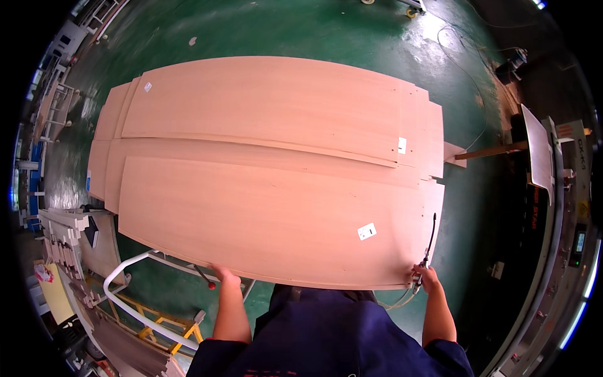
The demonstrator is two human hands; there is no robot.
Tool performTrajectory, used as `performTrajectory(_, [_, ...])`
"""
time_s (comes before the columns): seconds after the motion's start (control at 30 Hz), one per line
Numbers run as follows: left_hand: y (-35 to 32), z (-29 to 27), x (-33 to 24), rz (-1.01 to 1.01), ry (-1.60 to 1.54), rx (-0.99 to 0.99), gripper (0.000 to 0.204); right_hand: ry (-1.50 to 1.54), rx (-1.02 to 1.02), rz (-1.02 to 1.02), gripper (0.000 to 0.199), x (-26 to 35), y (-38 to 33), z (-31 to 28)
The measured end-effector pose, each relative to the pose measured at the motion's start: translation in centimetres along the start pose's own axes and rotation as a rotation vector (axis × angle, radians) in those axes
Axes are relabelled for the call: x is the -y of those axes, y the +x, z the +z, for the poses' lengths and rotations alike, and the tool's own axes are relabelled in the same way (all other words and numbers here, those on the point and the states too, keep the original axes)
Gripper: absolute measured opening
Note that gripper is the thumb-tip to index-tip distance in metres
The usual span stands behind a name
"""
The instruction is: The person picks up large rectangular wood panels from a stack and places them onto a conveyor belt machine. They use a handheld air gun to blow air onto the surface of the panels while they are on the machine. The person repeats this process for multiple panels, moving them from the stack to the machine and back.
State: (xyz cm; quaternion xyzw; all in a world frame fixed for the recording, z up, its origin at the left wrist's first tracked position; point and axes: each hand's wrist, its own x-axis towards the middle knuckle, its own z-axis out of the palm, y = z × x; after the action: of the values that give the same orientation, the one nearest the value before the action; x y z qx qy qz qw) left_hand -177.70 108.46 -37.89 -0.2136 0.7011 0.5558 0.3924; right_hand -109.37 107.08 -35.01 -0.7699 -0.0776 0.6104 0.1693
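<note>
A large light-brown wood panel (264,220) lies nearest me on a stack of similar panels, with a white label (367,232) near its right end. My left hand (226,276) is at the panel's near edge and seems to grip it; its fingers are mostly hidden at the edge. At the near right corner my right hand (428,278) is closed around an air blow gun (420,276). The gun's thin black nozzle points away from me over the panel, and a pale hose hangs beneath it.
Another top panel (264,107) lies beyond, divided from the near one by a long gap. A white tubular cart handle (116,276) curves at the lower left, beside a yellow step frame (166,320). A long machine (565,207) stands on the right. The floor (251,31) is green.
</note>
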Motion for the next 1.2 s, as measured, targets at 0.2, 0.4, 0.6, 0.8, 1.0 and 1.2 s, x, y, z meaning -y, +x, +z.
performTrajectory(0.2, [6.3, -4.4, 4.3, 0.002, -0.095, 0.192, 0.075, -0.16, -0.169, -0.158, 0.017, 3.5, 5.3, -0.3])
performTrajectory(0.4, [6.7, -3.8, 0.4, 0.108, -0.156, 0.122, 0.075, 0.131, -0.141, -0.138, 0.013, 8.9, 9.8, 2.4])
performTrajectory(0.6, [13.3, -7.1, -3.7, 0.145, -0.299, 0.144, 0.075, 0.11, 0.031, -0.219, 0.011, 10.9, 10.7, 3.6])
performTrajectory(0.8, [10.8, -3.2, -6.2, 0.142, -0.23, -0.207, 0.08, 0.229, 0.063, -0.297, 0.007, 10.1, 6.3, 5.1])
performTrajectory(1.0, [8.1, -2.6, -8.1, 0.121, -0.422, -0.138, 0.077, 0.364, -0.077, -0.29, 0.018, 11.3, -1.5, 5.4])
performTrajectory(1.2, [8.4, -5.4, -6.5, 0.175, -0.511, 0.063, 0.073, 0.418, -0.106, -0.334, 0.031, 10.4, -5.2, 2.4])
